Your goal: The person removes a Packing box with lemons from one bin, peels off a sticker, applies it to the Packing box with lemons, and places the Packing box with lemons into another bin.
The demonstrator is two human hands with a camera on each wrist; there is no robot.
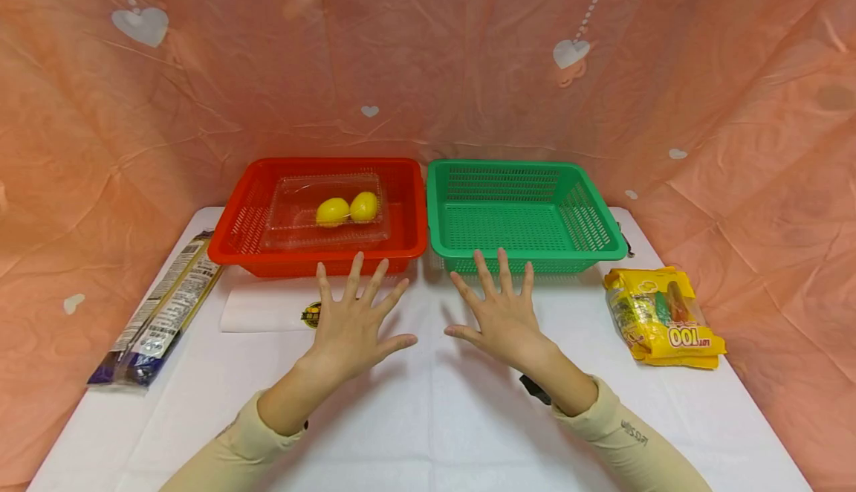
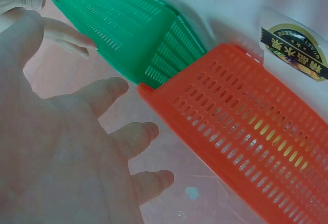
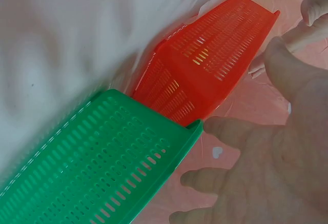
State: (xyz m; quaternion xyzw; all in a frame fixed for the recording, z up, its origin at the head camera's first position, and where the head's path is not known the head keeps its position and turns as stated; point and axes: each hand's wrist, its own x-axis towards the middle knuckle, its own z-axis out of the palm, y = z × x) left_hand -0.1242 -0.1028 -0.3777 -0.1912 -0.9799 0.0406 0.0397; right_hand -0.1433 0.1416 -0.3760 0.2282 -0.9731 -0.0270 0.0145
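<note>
Both hands hang over the white table with fingers spread and nothing in them. My left hand (image 1: 346, 332) is in front of the red basket (image 1: 224, 248), partly covering a flat white packet with a round black-and-gold label (image 1: 310, 314). In front of the green basket (image 1: 436, 217) is my right hand (image 1: 503, 321), its fingertips overlapping the near rim in the head view. Inside the red basket lies a clear plastic box (image 1: 294, 213) with two smooth yellow fruits (image 1: 332, 212). The green basket has nothing in it. In the left wrist view the left palm (image 2: 66, 157) shows, fingers apart.
Long dark-purple and silver packs (image 1: 163, 310) lie along the table's left edge. A yellow printed bag (image 1: 662, 317) lies at the right, near that edge. Behind the two side-by-side baskets hangs a pink curtain (image 1: 401, 53) with white hearts, reaching round both sides.
</note>
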